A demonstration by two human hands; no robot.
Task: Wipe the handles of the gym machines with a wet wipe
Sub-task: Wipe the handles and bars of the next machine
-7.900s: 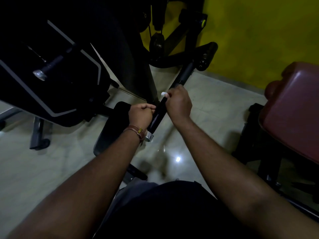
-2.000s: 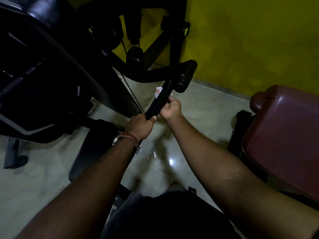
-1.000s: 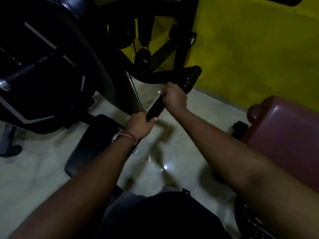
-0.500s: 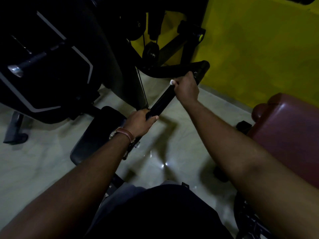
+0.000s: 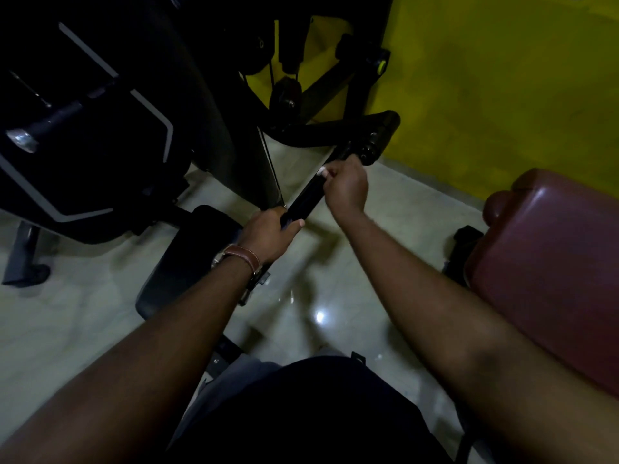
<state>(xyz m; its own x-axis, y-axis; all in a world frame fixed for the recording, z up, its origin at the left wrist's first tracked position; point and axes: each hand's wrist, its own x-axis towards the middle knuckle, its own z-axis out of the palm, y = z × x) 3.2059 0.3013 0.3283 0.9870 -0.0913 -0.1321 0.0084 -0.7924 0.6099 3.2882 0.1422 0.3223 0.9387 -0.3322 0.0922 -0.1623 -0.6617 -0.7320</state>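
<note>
The black machine handle (image 5: 306, 197) slants from near left to far right above the floor. The left hand (image 5: 268, 234) grips its near end; the right hand (image 5: 345, 187) wraps the far end with the white wet wipe (image 5: 322, 171), so unwiped length likely lies between both hands.

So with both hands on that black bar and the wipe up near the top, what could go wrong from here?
The wipe is bunched small under the right hand, so it may miss parts of the bar. The left hand covers the lower end, which may stay unwiped. The cable runs close beside that hand and could snag it.
</note>
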